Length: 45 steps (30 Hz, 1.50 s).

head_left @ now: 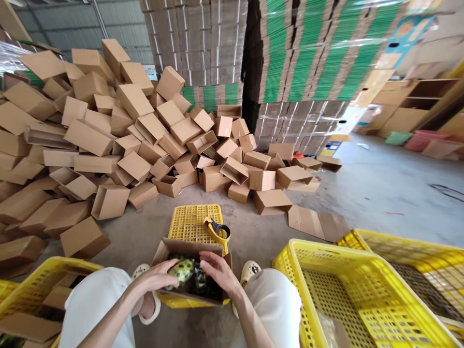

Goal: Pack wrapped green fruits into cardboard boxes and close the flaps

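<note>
Here's my left hand (159,274), down in the open box (194,245), fingers and thumb curled around the left end of a green item (184,271). It's yellowish with dark spots, and it lies in the left half of the box, near the middle. And my right hand (216,268) is over the right side, fingers loosely spread, just beside that item and above some dark items (201,280); whether it touches them, I can't tell.

The box sits between my knees on a yellow crate (188,220), whose gridded top shows beyond the box's far wall. Up on that grid, to the right, there's a tape dispenser (218,229), yellow and black, near the box's far edge. My shoes (250,270) stand either side, on the floor (253,237).

Over to the right, a big open crate (328,247) with a second one (409,241) behind it; on the left, another crate (68,261) with cardboard inside. Straight ahead, a great heap of boxes (116,130) spreads across to the left, and behind it tall stacks of flat cardboard (308,58) rise, some striped green.
</note>
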{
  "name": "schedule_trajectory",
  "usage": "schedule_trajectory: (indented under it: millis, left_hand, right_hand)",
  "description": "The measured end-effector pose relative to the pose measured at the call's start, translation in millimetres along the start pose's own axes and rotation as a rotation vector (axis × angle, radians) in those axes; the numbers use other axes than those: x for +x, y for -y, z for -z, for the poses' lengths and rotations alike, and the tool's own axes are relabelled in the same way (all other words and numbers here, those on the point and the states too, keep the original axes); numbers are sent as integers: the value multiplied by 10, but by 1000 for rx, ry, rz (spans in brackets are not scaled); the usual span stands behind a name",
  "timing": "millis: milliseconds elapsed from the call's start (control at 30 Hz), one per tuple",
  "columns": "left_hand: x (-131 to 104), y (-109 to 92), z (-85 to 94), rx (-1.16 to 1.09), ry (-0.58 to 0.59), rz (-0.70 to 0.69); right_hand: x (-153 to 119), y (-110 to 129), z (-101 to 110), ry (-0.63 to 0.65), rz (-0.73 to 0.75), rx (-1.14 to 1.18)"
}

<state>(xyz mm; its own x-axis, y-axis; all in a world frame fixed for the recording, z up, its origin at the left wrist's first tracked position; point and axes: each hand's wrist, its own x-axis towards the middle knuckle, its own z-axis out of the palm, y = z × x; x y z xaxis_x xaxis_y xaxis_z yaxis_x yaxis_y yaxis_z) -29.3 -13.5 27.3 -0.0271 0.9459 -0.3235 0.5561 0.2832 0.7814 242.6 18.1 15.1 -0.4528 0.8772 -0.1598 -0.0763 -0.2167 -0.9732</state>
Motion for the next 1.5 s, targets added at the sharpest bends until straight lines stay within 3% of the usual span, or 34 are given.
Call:
schedule_trajectory:
  millis: [100, 167, 200, 333, 500, 600, 700, 833, 1000, 1133, 1300, 1500]
  left_hand:
    - [-220, -188, -57, -268, 289, 20]
    - [-294, -258, -212, -541, 416, 103]
    - [-316, -274, -297, -668, 412, 126]
    - [-346, -267, -530, -862, 194, 94]
    - [-262, -228, -618, -890, -133, 162]
    - [-192, -226, -677, -894, -325, 184]
    - [-175, -275, -730, -921, -422, 186]
    - [-191, -363, -760, -872, -480, 174]
    - [-152, -401, -807, -798, -464, 151]
    - [-137, -398, -821, -908, -422, 200]
    - [-163, -333, -739, -910, -355, 162]
    - [-186, -337, -701, -924, -473, 148]
  right_hand:
    - [-53, 56, -45, 154, -5, 76]
    - [-62, 57, -58, 133, -37, 53]
    - [-58, 50, -57, 80, -58, 28]
    - [-28, 22, -20, -149, -105, 7]
    - [-20, 40, 13, -77, -57, 200]
    - [-1, 39, 6, -77, -69, 181]
    - [39, 35, -1, -123, -37, 101]
    - [90, 30, 16, -207, 51, -49]
    - [112, -8, 65, -325, 139, -203]
    - [100, -21, 85, -342, 138, -219]
    - [85, 11, 73, -343, 170, -179]
    - [75, 15, 36, -340, 170, -177]
